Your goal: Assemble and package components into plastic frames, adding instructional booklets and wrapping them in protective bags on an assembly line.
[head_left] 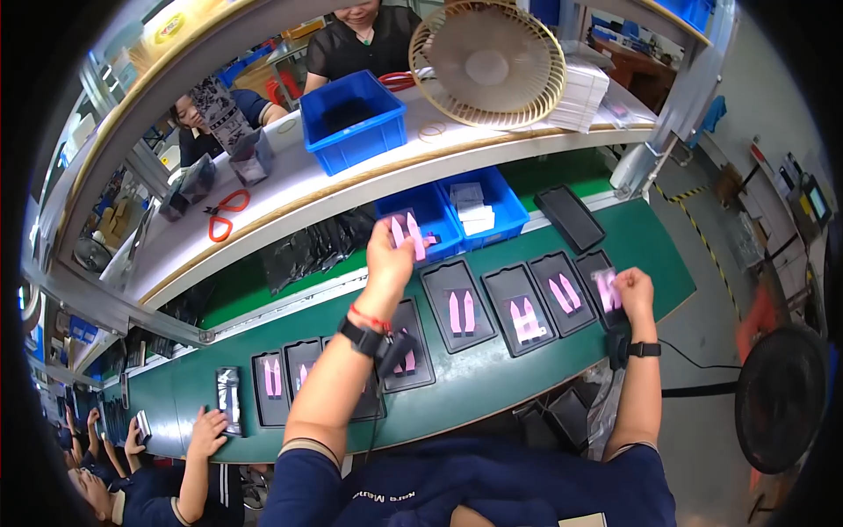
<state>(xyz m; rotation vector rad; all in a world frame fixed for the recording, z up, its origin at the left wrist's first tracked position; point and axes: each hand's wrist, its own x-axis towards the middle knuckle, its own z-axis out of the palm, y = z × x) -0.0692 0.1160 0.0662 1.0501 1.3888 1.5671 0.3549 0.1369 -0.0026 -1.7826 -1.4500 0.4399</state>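
My left hand (390,253) is closed on a pair of pink pointed strips (409,235) in what looks like a clear bag, raised in front of a blue bin (428,211). Over the rightmost black tray in the row (590,262), my right hand (635,288) pinches the edge of a pink-and-white piece (606,285). Closer to the middle, one black tray (497,285) holds pink strips with a white piece across them. Its neighbours, a left tray (436,283) and a right tray (549,274), each hold a pair of pink strips. My left forearm partly hides further trays.
A blue bin with white packets (477,215) and a bare black tray (569,217) sit under the shelf. On the shelf are a blue crate (354,121), a fan (488,66) and red scissors (228,215). A co-worker's hand (208,432) rests near a dark packet (228,400).
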